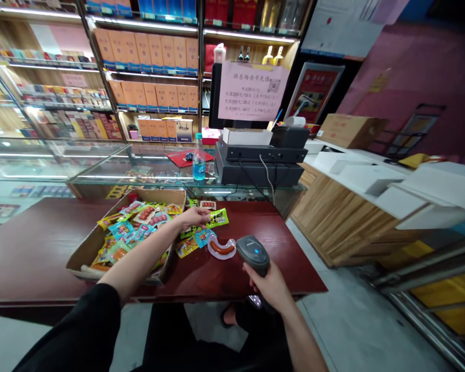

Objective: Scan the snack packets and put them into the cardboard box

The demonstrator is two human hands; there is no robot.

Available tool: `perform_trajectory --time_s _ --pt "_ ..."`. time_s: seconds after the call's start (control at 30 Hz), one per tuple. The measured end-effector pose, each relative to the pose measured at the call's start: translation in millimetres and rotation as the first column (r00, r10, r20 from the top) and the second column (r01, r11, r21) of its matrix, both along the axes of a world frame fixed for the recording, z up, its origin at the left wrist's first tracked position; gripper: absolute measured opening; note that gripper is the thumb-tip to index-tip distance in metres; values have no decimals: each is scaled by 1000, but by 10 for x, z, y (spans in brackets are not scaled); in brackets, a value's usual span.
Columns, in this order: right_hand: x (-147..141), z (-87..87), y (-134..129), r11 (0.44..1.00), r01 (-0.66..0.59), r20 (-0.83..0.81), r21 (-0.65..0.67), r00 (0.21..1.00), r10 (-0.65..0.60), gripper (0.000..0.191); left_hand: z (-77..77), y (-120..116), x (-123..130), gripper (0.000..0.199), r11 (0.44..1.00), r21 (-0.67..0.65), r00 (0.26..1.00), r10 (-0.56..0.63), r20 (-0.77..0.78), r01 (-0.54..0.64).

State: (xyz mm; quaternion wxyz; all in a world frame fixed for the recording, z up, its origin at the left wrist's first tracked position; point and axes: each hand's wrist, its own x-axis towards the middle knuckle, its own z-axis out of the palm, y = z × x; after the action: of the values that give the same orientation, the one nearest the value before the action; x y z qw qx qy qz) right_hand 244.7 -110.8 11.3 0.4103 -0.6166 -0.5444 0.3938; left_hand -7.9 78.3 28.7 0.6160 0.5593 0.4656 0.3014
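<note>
My left hand (195, 218) pinches a yellow-green snack packet (217, 218) by one end, above the table. In my right hand (270, 284) is a dark grey barcode scanner (253, 252) with a small blue light, its head tilted toward the left. Between the hands a curved sausage in a clear pack (221, 248) lies on the table. A blue packet (204, 237) and a yellow packet (187, 247) rest beneath my left hand, with more green packets partly hidden behind it. My left forearm crosses a cardboard box (79, 252) filled with several colourful snack packets.
The dark red table (290, 258) stands against a glass counter (101, 168). On the counter are a bottle of blue drink (199, 157) and a monitor with a pink paper sign (251, 92) above black machines. Shelves of orange boxes (151, 51) line the back; a cardboard carton (349, 129) stands at right.
</note>
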Motion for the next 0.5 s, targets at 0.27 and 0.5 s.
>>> perform_trajectory --time_s 0.27,0.5 --pt "-143 -20 -5 997 -77 23 13 997 77 37 27 -150 -48 56 996 -83 999 -7 53 11" --pt "-202 1 6 993 -117 14 0 993 117 35 32 -134 -8 62 995 -78 997 -51 63 56"
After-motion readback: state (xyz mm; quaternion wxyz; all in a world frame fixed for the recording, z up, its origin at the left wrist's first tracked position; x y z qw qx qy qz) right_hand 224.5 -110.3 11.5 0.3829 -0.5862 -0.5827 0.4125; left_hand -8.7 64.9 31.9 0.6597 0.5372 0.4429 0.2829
